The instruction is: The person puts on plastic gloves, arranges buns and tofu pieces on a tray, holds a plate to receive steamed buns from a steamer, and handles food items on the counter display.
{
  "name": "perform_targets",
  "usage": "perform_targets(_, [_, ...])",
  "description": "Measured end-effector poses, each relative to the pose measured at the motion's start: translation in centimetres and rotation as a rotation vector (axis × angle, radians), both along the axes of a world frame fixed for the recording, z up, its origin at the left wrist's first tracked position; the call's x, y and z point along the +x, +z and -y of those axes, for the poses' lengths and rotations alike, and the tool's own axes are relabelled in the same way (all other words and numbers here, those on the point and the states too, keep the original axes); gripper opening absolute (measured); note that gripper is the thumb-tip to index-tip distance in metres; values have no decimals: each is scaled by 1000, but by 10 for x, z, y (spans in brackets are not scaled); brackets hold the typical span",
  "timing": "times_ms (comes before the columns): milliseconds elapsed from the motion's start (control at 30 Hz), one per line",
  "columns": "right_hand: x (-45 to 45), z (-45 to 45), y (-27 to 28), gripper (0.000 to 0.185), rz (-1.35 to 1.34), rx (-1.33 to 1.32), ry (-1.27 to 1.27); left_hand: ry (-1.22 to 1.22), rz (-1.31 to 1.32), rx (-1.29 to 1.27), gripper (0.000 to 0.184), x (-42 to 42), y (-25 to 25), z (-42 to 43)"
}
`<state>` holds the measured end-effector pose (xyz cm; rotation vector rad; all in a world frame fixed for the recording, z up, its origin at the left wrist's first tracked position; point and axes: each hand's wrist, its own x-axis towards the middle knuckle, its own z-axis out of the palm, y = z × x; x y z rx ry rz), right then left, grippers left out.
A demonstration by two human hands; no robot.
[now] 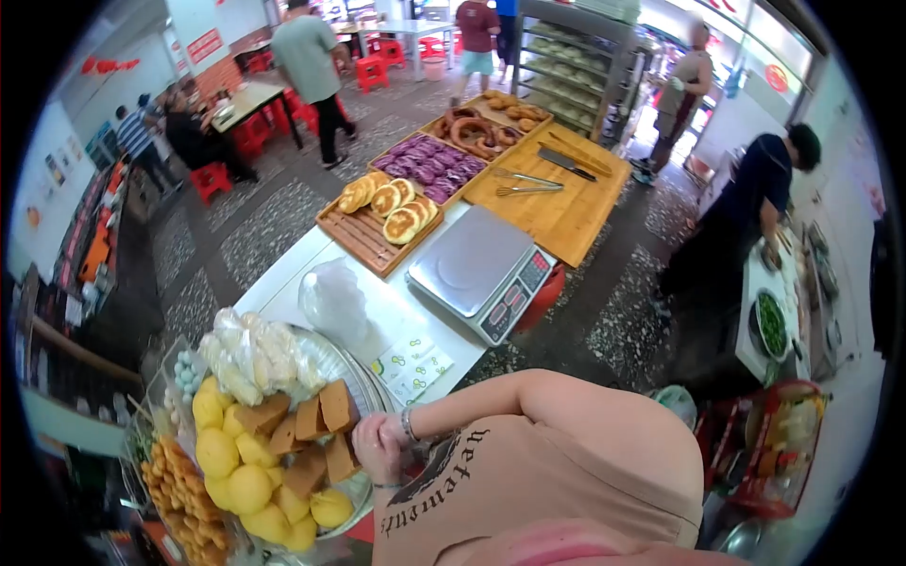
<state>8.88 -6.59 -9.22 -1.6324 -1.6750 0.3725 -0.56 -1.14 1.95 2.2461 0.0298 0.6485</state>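
Note:
My right hand (pixel 375 436), with a bracelet at the wrist, rests close against my body with its fingers curled. Pressed up to it is my left hand (pixel 383 465), a band round its wrist and its fingers mostly covered. Whatever lies inside the closed fingers, if anything, is hidden. Just left of both hands, brown cake blocks (pixel 307 418) are piled with round yellow buns (pixel 247 472) on a large metal tray (pixel 382 401). Bagged pale food (pixel 255 354) lies at the tray's far side.
Beyond the tray stand a clear plastic bag (pixel 335 302), a digital scale (pixel 472 264) and wooden trays of browned flatbreads (pixel 401 212) and purple rolls (pixel 429 168). Tongs, a whisk and a knife (pixel 564 162) lie on a wooden board (pixel 543 212). A co-worker (pixel 746 203) bends over the right counter.

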Motion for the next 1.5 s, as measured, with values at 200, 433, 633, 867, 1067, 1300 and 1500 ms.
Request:
perform_targets(200, [19, 17, 20, 27, 51, -135, 200, 309, -89, 60, 29, -1, -15, 31])
perform_targets(433, [44, 2, 64, 26, 310, -330, 472, 700, -41, 49, 59, -16, -11, 74])
perform_targets(633, [28, 3, 82, 22, 238, 27, 428, 909, -222, 184, 66, -57, -26, 93])
perform_targets(867, [30, 7, 80, 25, 214, 94, 400, 913, -317, 247, 70, -51, -29, 93])
perform_targets(1067, [31, 11, 91, 26, 220, 35, 428, 959, -382, 299, 72, -45, -28, 99])
perform_targets(1300, [31, 9, 83, 24, 162, 114, 421, 941, -402, 262, 67, -47, -21, 92])
perform_targets(1500, [29, 8, 82, 20, 215, 36, 346, 719, -399, 142, 37, -57, 1, 53])
